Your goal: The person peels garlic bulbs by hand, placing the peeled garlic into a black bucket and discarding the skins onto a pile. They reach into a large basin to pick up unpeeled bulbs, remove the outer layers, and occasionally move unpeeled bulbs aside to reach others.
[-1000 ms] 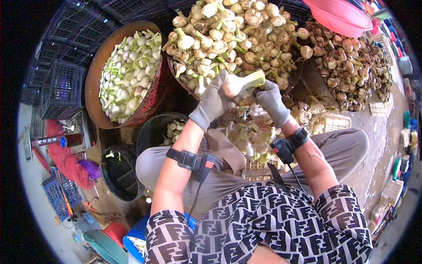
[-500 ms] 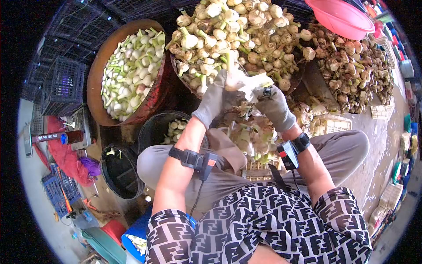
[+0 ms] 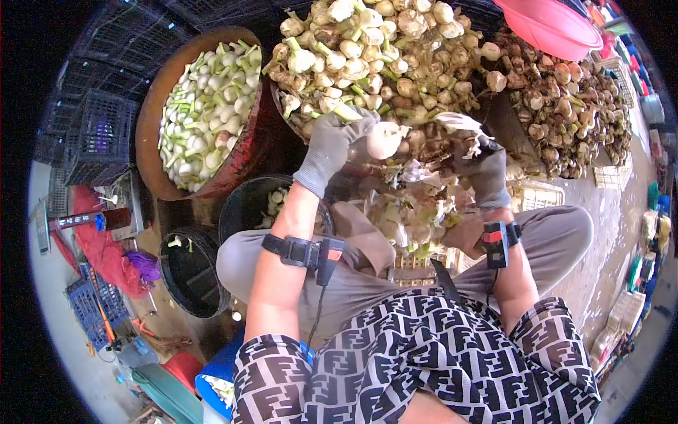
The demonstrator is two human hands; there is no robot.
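Garlic bulb [image 3: 385,140], one, whitish and rounded, seated at the fingertips of the left hand [image 3: 339,138], on the side towards the right hand [image 3: 487,169] and well apart from it. Left hand: grey glove, fingers folded and pinching the bulb; a pale green stem [image 3: 346,112] shows at their upper edge, though whether it belongs to this bulb cannot be told. Right hand: grey glove, fingers curled in on pale strips of peel [image 3: 459,122], which project from the fingertips towards the bulb; finer detail is lost to shadow and blur. Beneath and between the hands: a heap of loose husks [image 3: 402,212], with a cream slatted crate [image 3: 417,274] partly visible below. Beyond the hands: a large mound of stemmed garlic bulbs [image 3: 353,53], just behind the held bulb. To the right: a darker, soil-coloured pile of bulbs [image 3: 575,120], with a pink basin [image 3: 551,28] above it. To the left: a rust-rimmed red drum [image 3: 150,141] filled with clean white and green bulbs; nearer the person, a black tub [image 3: 236,205] holding several bulbs, and a smaller black bucket [image 3: 191,286] beside it.
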